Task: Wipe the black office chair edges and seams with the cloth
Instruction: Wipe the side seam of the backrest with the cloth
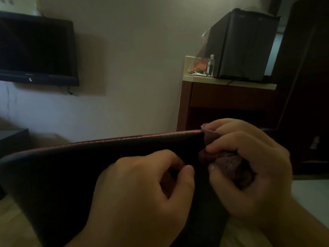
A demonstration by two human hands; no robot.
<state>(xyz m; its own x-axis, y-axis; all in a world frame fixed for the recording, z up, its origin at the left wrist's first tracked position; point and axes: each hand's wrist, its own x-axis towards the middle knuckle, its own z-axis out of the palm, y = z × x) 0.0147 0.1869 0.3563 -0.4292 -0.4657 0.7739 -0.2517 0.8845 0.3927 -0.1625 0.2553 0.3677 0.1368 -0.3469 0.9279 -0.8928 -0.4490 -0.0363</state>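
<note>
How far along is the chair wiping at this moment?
Done: nothing shows as finished; the dim light hides any cleaned stretch. In hand: the right hand presses the cloth onto the chair's top edge. Left: the stitched seam running leftward.

One view only, from your head: you're looking forward and slightly down, close over the chair back (71,166), its stitched top edge crossing mid-frame, the wall TV (35,49) beyond, upper left.

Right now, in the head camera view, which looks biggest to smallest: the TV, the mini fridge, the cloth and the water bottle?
1. TV
2. mini fridge, close to the TV
3. cloth, near the camera and partly hidden in the right hand
4. water bottle
</note>
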